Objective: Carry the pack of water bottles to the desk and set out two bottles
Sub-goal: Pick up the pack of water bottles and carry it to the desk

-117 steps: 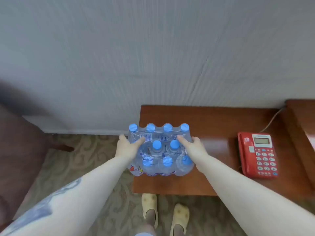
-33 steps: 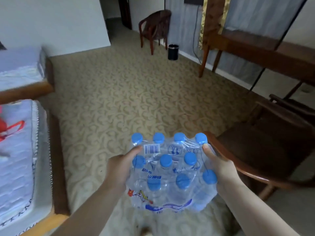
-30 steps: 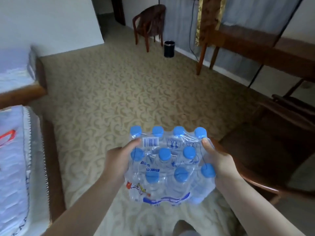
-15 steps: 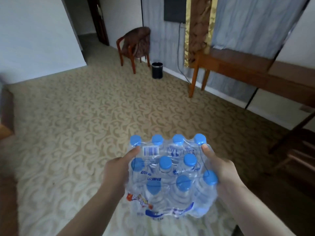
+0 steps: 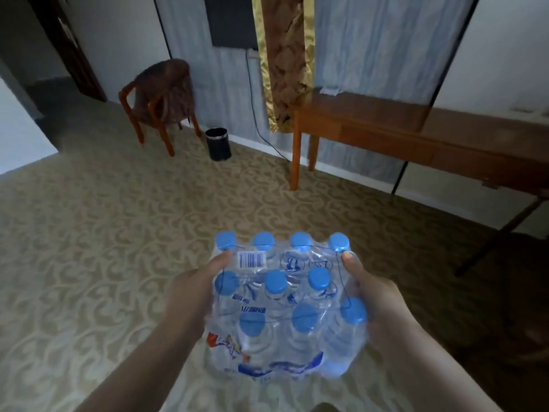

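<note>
The pack of water bottles [image 5: 285, 307] is held low in the middle of the frame, gripped by the left hand [image 5: 193, 289] and the right hand [image 5: 374, 301], while the surface [image 5: 416, 129] is seen far off at the upper right.

The bed at the left edge has left the frame. The desk [image 5: 401, 129] now fills the upper right, larger than before; the chair [image 5: 162, 96] and bin [image 5: 218, 144] sit lower in the upper left.
</note>
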Available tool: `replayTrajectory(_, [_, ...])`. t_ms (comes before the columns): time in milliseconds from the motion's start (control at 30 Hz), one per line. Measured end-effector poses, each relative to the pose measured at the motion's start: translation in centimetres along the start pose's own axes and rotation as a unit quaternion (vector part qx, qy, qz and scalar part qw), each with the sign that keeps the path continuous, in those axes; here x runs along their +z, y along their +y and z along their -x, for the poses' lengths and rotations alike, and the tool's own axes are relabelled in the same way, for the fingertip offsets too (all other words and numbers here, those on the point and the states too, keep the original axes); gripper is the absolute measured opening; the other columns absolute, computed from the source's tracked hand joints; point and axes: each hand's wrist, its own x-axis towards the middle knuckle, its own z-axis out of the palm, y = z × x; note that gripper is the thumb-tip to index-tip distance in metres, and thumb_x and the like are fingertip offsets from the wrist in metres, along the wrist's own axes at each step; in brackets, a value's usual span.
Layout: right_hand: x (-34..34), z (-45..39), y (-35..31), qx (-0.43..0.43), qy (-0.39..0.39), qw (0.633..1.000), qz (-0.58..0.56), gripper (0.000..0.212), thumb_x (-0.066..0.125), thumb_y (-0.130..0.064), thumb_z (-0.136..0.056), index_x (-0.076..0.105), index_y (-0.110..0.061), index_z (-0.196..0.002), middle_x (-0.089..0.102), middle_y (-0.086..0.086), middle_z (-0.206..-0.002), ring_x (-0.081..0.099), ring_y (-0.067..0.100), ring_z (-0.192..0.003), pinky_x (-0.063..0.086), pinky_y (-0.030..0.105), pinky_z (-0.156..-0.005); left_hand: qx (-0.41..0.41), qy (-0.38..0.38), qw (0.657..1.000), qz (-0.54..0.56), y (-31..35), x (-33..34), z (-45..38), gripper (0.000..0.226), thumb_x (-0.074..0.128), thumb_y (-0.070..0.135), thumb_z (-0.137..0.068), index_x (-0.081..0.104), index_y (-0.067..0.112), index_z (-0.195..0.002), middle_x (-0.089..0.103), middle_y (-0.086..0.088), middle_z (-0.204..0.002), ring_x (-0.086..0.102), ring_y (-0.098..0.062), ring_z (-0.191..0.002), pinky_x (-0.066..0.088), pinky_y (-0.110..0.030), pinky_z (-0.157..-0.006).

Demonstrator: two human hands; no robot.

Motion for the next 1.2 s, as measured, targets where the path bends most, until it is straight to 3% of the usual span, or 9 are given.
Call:
replayTrajectory(100, [1.5, -5.3, -3.9, -0.001, 0.004, 1.000, -0.019, 0.063, 0.082, -0.056, -0.059, 0.077, -0.005, -0.094, 0.079, 0.017, -0.087, 0.075, 0.039, -0.083, 0.055, 0.056, -0.091, -0.018, -0.072, 0.997, 0.004, 4.4, 4.4, -5.7, 0.053, 0.090, 0.043, -0.055, 0.081, 0.004, -0.091, 0.080, -0.010, -0.075, 0.077, -0.030, -0.067, 0.064, -0.046, -0.073])
replayTrajectory(233, [3.4, -13.9, -9.2, 0.005, 0.017, 0.999, -0.050, 0.054, 0.083, -0.048, -0.065, 0.075, -0.008, -0.100, 0.079, 0.018, -0.091, 0.074, 0.041, -0.086, 0.054, 0.057, -0.092, -0.035, -0.080, 0.996, 0.025, 7.9, 11.3, -13.6, 0.038, 0.087, 0.031, -0.073, 0.079, 0.004, -0.099, 0.082, -0.013, -0.084, 0.078, -0.028, -0.068, 0.064, -0.037, -0.061])
replayTrajectory(333, [4.4, -20.9, -13.2, 0.001, 0.056, 0.998, -0.043, 0.055, 0.084, -0.049, -0.065, 0.074, -0.006, -0.097, 0.079, 0.016, -0.086, 0.075, 0.038, -0.081, 0.056, 0.056, -0.089, -0.041, -0.074, 0.995, 0.047, 9.6, 16.4, -19.4, 0.028, 0.083, 0.029, -0.078, 0.074, 0.004, -0.085, 0.071, -0.001, -0.048, 0.068, -0.016, -0.039, 0.053, -0.025, -0.044])
replayTrajectory(400, [5.0, -25.1, -16.2, 0.004, 0.060, 0.998, -0.035, 0.057, 0.084, -0.050, -0.065, 0.074, -0.004, -0.097, 0.079, 0.017, -0.086, 0.074, 0.038, -0.082, 0.056, 0.056, -0.089, -0.044, -0.079, 0.995, 0.043, 11.8, 19.8, -22.9, 0.029, 0.084, 0.030, -0.078, 0.073, 0.003, -0.083, 0.062, 0.003, -0.038, 0.062, -0.012, -0.031, 0.051, -0.025, -0.044])
replayTrajectory(500, [6.0, -31.3, -21.8, -0.015, 0.067, 0.997, -0.033, 0.044, 0.082, -0.044, -0.071, 0.075, -0.003, -0.086, 0.079, 0.014, -0.074, 0.075, 0.036, -0.077, 0.057, 0.056, -0.086, -0.045, -0.096, 0.993, 0.045, 15.6, 24.7, -28.4, 0.037, 0.087, 0.031, -0.074, 0.078, 0.002, -0.095, 0.081, -0.011, -0.071, 0.078, -0.028, -0.065, 0.064, -0.046, -0.070])
replayTrajectory(600, [7.4, -36.6, -26.9, -0.021, 0.056, 0.997, -0.044, 0.037, 0.082, -0.040, -0.073, 0.074, -0.006, -0.084, 0.079, 0.014, -0.074, 0.076, 0.035, -0.076, 0.059, 0.054, -0.084, -0.056, -0.120, 0.990, 0.058, 19.1, 28.9, -33.4, 0.043, 0.088, 0.031, -0.071, 0.079, 0.003, -0.102, 0.082, -0.021, -0.095, 0.078, -0.040, -0.089, 0.058, -0.061, -0.092])
replayTrajectory(700, [8.8, -42.7, -31.5, -0.025, 0.061, 0.997, -0.048, 0.039, 0.082, -0.040, -0.073, 0.073, -0.005, -0.087, 0.079, 0.014, -0.072, 0.076, 0.033, -0.071, 0.061, 0.049, -0.078, -0.040, -0.126, 0.990, 0.052, 22.6, 33.4, -39.4, 0.052, 0.089, 0.033, -0.069, 0.077, 0.002, -0.109, 0.080, -0.022, -0.104, 0.076, -0.042, -0.097, 0.055, -0.064, -0.096])
replayTrajectory(967, [12.9, -59.4, -41.7, -0.035, 0.081, 0.992, -0.089, 0.042, 0.081, -0.041, -0.074, 0.074, -0.005, -0.095, 0.079, 0.018, -0.089, 0.075, 0.039, -0.086, 0.056, 0.057, -0.089, -0.028, -0.206, 0.977, 0.040, 31.9, 46.4, -56.3, 0.073, 0.093, 0.043, -0.051, 0.077, 0.009, -0.113, 0.080, -0.021, -0.109, 0.076, -0.041, -0.101, 0.054, -0.063, -0.098])
replayTrajectory(1200, [13.5, -72.9, -51.3, -0.034, 0.121, 0.988, -0.093, 0.044, 0.080, -0.041, -0.076, 0.071, -0.005, -0.101, 0.079, 0.016, -0.089, 0.075, 0.037, -0.084, 0.057, 0.054, -0.088, -0.008, -0.220, 0.975, -0.006, 39.4, 59.1, -68.1, 0.058, 0.088, 0.043, -0.066, 0.078, 0.011, -0.113, 0.080, -0.017, -0.108, 0.077, -0.038, -0.100, 0.056, -0.062, -0.096])
